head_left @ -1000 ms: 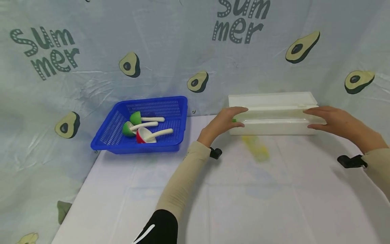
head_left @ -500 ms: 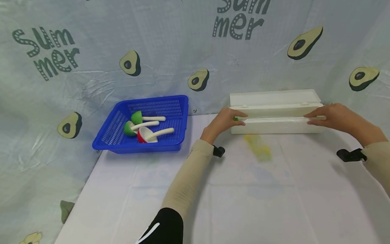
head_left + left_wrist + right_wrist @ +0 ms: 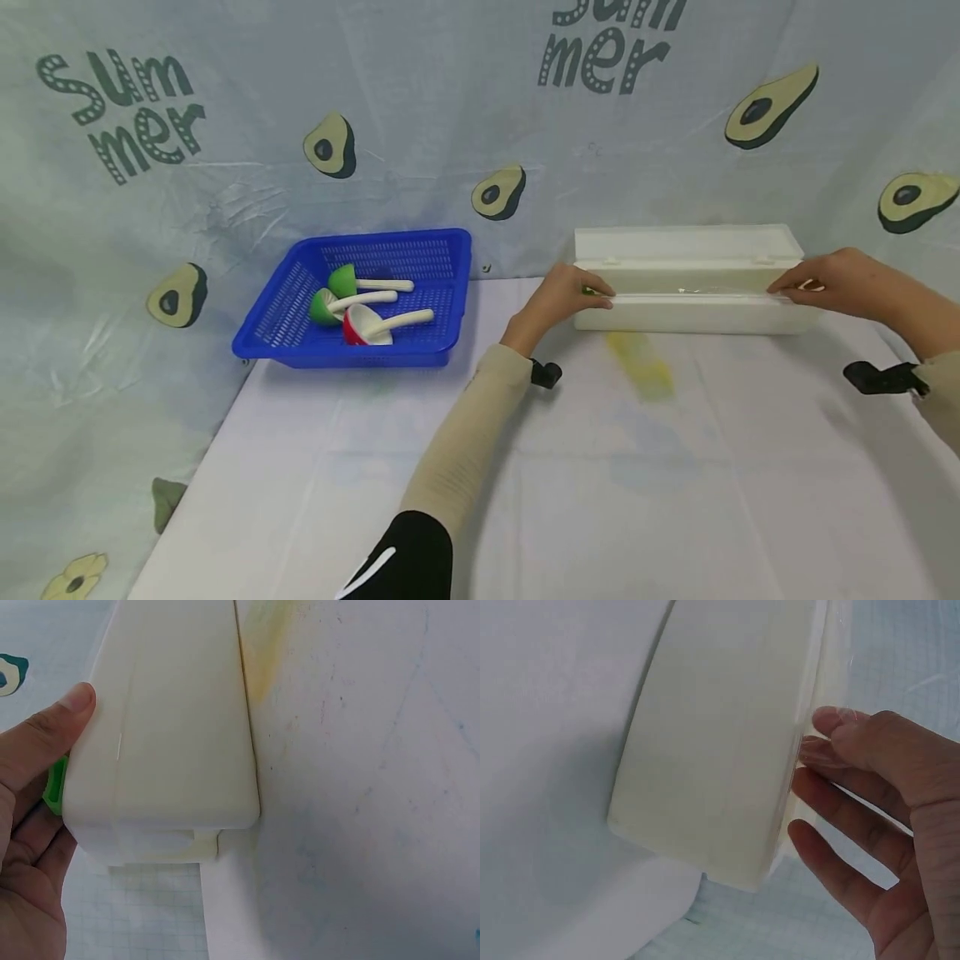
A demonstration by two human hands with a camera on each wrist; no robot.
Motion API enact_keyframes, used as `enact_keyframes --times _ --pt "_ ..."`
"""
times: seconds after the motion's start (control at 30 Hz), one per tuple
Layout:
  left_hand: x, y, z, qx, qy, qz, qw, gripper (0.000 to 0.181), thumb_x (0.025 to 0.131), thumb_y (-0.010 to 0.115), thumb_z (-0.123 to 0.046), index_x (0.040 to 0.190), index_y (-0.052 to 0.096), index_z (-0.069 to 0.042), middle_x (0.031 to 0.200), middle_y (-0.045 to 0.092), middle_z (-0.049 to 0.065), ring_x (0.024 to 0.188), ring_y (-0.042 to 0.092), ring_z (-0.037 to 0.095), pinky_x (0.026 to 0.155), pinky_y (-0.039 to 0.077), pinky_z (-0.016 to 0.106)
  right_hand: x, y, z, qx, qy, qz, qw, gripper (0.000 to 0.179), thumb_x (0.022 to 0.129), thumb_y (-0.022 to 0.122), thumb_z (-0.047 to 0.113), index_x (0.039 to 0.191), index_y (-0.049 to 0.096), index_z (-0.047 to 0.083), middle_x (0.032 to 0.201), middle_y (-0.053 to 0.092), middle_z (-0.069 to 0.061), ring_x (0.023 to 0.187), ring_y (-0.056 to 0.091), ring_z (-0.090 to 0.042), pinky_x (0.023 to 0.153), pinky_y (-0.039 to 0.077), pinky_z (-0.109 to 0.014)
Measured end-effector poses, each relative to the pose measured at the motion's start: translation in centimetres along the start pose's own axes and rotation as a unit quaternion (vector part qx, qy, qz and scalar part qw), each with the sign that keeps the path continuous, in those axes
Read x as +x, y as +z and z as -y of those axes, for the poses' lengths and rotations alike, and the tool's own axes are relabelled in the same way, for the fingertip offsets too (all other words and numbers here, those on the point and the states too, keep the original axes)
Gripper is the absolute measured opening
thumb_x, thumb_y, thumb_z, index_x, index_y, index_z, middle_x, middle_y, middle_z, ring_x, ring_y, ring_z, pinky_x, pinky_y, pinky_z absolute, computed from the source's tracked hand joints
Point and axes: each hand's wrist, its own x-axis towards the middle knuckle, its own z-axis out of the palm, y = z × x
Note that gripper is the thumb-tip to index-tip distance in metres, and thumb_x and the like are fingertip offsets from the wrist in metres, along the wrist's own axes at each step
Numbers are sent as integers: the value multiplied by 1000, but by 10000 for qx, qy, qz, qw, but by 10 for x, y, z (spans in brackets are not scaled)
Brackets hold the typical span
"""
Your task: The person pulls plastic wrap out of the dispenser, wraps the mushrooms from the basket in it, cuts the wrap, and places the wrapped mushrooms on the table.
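A long white cling film dispenser stands at the back of the table, its lid raised behind it. At its left end my left hand grips the front wall, thumb on the outside and fingers behind. Beside those fingers shows a green slider, partly hidden. Over the right end, my right hand pinches the edge of the clear cling film between thumb and forefinger. Its other fingers are spread by the rim in the right wrist view. The roll inside cannot be seen.
To the left sits a blue plastic basket holding two green-and-white ladles and a red-and-white ladle. White cloth covers the table. A patterned curtain hangs close behind the dispenser.
My right thumb and fingers have closed from a wide spread into a pinch on the film. The left thumb and fingers have drawn together at the left end. The view has shifted slightly.
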Motion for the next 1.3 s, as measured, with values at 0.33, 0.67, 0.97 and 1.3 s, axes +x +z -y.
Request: enact_keyframes --times 0.33,0.67,0.97,1.3 --pt "4 0 1 -424 -182 -173 9988 17 88 80 -25 101 83 -14 105 77 -3 96 68 4 82 50 16 -6 -4 0 -72 349 -546 9979 11 90 78 14 100 80 9 97 76 -11 76 67 -17 62 53 -30" --pt "10 1 -1 -767 -132 -499 9957 18 100 66 -27 108 73 -11 104 74 1 91 66 9 78 50 19 -1 -3 -8 334 773 -763 9935 21 95 74 21 105 78 3 99 76 -20 77 66 -20 60 49 -33" --pt "18 0 -4 -618 251 -136 9977 21 100 64 -9 121 64 -5 117 73 7 106 69 15 86 51 18 -3 1 -15 1181 1454 -624 9803 47 100 65 41 115 73 -3 121 64 -34 114 55 -56 87 44 -69" --pt "24 6 -5 -865 35 -405 9954 23 100 65 -22 116 76 -10 115 75 2 104 68 7 88 50 14 -2 2 -15 1356 1592 -777 9748 50 97 68 45 113 74 -2 116 69 -30 111 57 -53 85 46 -66"
